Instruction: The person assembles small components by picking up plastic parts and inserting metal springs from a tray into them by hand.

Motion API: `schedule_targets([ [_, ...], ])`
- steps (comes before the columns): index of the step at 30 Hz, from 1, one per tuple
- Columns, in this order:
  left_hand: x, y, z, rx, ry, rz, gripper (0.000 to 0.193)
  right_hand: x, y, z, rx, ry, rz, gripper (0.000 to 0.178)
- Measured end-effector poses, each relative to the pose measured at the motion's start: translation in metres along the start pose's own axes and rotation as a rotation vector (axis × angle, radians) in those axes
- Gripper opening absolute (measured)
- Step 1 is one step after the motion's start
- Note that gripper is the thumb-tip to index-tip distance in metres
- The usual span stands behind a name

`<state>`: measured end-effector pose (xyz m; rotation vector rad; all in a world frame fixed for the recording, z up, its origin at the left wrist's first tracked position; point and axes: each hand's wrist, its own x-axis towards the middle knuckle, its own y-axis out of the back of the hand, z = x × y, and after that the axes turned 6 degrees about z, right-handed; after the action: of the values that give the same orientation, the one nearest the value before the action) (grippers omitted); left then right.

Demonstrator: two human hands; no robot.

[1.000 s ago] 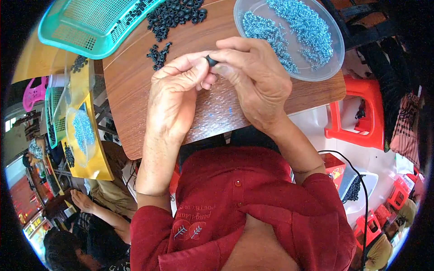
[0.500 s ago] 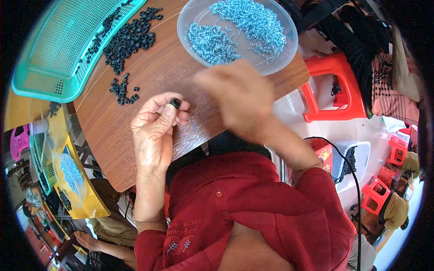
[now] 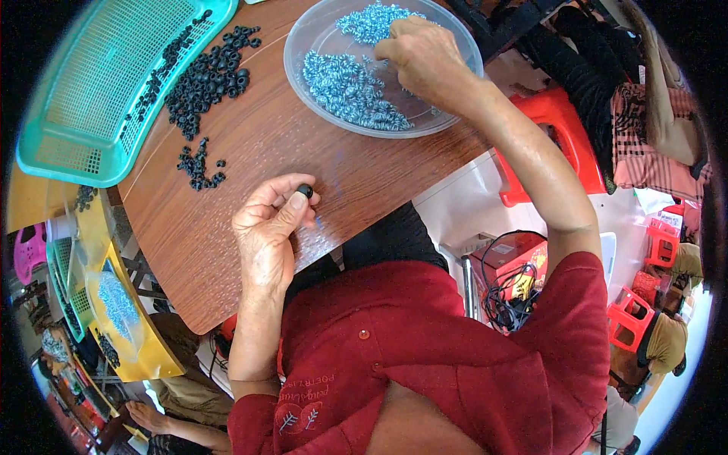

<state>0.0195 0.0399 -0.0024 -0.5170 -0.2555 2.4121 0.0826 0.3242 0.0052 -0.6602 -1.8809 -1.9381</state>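
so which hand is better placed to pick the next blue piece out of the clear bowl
Right. The right hand is already inside the clear bowl, fingers down among the blue pieces. The left hand sits apart near the table edge, pinching a small black ring.

We count two hands: left hand [image 3: 267, 224], right hand [image 3: 421, 53]. One black ring [image 3: 305, 190] pinched, one clear dish [image 3: 303, 45], one teal basket [image 3: 114, 83], two loose heaps of black rings [image 3: 208, 76], and red stools [image 3: 553, 114], at least four.
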Motion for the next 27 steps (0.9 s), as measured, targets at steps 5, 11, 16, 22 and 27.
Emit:
schedule_targets([
  [5, -0.001, -0.002, 0.001, 0.016, 0.0, 0.009, 0.019, 0.005, -0.006, 0.003, -0.103, 0.111, -0.088, 0.008],
  [11, -0.002, -0.002, -0.001, -0.007, 0.0, 0.025, 0.018, 0.007, -0.007, 0.004, -0.093, 0.185, -0.057, 0.008],
  [16, -0.003, -0.001, 0.002, -0.016, 0.024, 0.02, 0.018, -0.003, 0.009, -0.004, 0.202, -0.057, 0.059, 0.006],
  [22, -0.006, -0.001, 0.005, -0.021, 0.016, 0.03, 0.022, -0.009, 0.034, -0.024, 0.567, -0.319, -0.001, 0.011],
  [27, -0.007, -0.01, 0.014, -0.166, 0.01, -0.031, 0.021, -0.015, 0.048, -0.069, 0.82, -0.323, 0.08, 0.013],
])
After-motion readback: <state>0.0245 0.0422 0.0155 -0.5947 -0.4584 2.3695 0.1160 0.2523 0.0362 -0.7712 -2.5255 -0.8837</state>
